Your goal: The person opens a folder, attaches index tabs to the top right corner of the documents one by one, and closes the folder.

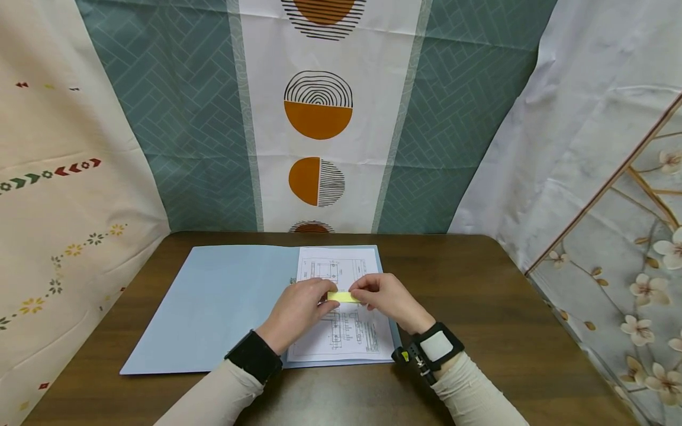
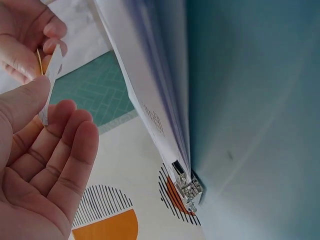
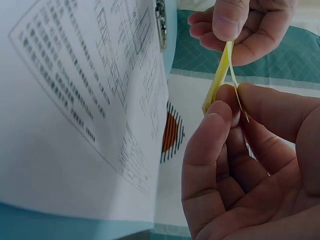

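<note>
Over the papers, both hands meet at a small yellow sticky note pad, a narrow strip shape. My left hand pinches one end of it between thumb and index finger, the other fingers loosely bent, as the left wrist view shows. At the opposite end, my right hand pinches a thin yellow sticky note between thumb and fingertip. That note bends away from the thicker pad, and the two still meet at the left thumb. Printed sheets with technical drawings lie beneath the hands.
A light blue folder lies spread on the brown wooden table, sheets on its right side. A metal clip sits at the folder's spine. Patterned cloths hang behind and at both sides.
</note>
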A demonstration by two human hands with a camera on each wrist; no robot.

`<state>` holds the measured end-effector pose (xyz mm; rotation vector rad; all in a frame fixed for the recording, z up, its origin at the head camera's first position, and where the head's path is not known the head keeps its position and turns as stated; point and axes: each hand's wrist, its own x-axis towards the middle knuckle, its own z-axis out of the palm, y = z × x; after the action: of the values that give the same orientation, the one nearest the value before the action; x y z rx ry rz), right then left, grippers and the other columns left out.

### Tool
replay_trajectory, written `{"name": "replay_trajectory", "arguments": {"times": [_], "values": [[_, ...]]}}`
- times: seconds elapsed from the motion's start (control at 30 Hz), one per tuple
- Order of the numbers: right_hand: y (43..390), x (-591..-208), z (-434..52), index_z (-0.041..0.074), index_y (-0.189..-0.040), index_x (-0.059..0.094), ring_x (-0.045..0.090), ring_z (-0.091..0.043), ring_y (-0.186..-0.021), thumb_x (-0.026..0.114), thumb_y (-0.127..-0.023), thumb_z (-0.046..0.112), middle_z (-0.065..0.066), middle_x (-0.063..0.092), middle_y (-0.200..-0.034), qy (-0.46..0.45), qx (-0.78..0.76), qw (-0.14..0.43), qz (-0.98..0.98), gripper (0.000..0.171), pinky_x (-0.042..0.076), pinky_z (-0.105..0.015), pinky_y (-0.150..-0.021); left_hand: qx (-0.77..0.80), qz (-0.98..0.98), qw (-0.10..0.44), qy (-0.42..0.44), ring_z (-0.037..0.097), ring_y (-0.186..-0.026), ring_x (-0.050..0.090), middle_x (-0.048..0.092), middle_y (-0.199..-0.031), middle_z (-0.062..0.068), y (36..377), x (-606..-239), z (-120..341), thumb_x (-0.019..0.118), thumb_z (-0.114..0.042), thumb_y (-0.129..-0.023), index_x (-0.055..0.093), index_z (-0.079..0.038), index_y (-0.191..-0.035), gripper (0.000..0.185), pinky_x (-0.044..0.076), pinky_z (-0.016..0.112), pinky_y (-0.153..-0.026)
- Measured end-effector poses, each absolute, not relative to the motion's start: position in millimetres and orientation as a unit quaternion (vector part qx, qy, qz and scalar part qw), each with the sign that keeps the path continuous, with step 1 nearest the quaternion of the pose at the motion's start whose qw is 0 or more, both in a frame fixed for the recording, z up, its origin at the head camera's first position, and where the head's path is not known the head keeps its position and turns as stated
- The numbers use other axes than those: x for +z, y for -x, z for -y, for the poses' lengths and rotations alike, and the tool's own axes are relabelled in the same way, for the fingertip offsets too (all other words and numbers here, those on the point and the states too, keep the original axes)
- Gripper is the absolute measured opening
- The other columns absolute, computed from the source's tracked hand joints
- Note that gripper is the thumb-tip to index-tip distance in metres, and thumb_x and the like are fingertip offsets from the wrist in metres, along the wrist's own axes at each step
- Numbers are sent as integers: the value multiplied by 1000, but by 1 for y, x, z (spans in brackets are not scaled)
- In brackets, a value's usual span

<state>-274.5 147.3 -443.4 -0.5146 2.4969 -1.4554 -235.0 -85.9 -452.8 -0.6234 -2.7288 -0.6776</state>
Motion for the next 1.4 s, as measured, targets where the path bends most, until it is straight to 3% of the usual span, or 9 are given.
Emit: {"name": "replay_trajectory", "arguments": {"times": [0.13, 0.47, 0.7, 0.93, 1.4], "values": [[274, -442, -144, 17, -112, 83, 64, -24, -93, 82, -102, 19, 1, 76, -103, 195, -459, 75, -863, 10, 55, -38, -82, -233, 941, 125, 210, 12, -80, 60, 77, -104, -1, 236, -453, 87, 92, -24, -94, 81, -13, -118, 29, 52, 31, -76], [269, -438, -142, 20, -117, 83, 62, -20, -94, 90, -94, 12, 7, 72, -102, 262, -393, 24, -881, 26, 56, -37, -83, -242, 935, 143, 215, 9, -75, 57, 72, -92, -7, 237, -454, 90, 91, -22, -95, 81, -13, -112, 21, 49, 32, -74], [268, -435, -143, 22, -110, 85, 64, -15, -90, 89, -95, 13, 10, 74, -101, 266, -376, -34, -887, 18, 57, -33, -80, -263, 930, 140, 218, 8, -70, 54, 62, -81, -11, 237, -452, 91, 89, -21, -97, 80, -15, -106, 14, 47, 29, -66], [270, -437, -143, 26, -100, 86, 64, -11, -91, 91, -94, 17, 12, 72, -106, 280, -365, -74, -885, 11, 55, -32, -79, -270, 927, 140, 220, 7, -68, 53, 61, -80, -12, 237, -451, 92, 89, -21, -96, 80, -15, -105, 13, 45, 27, -64], [269, -437, -140, 22, -97, 86, 60, -12, -85, 89, -95, 20, 12, 70, -98, 269, -359, -91, -889, 4, 53, -31, -75, -279, 925, 115, 232, 6, -70, 55, 64, -81, -12, 237, -453, 90, 90, -21, -96, 82, -13, -108, 17, 46, 26, -63]]}}
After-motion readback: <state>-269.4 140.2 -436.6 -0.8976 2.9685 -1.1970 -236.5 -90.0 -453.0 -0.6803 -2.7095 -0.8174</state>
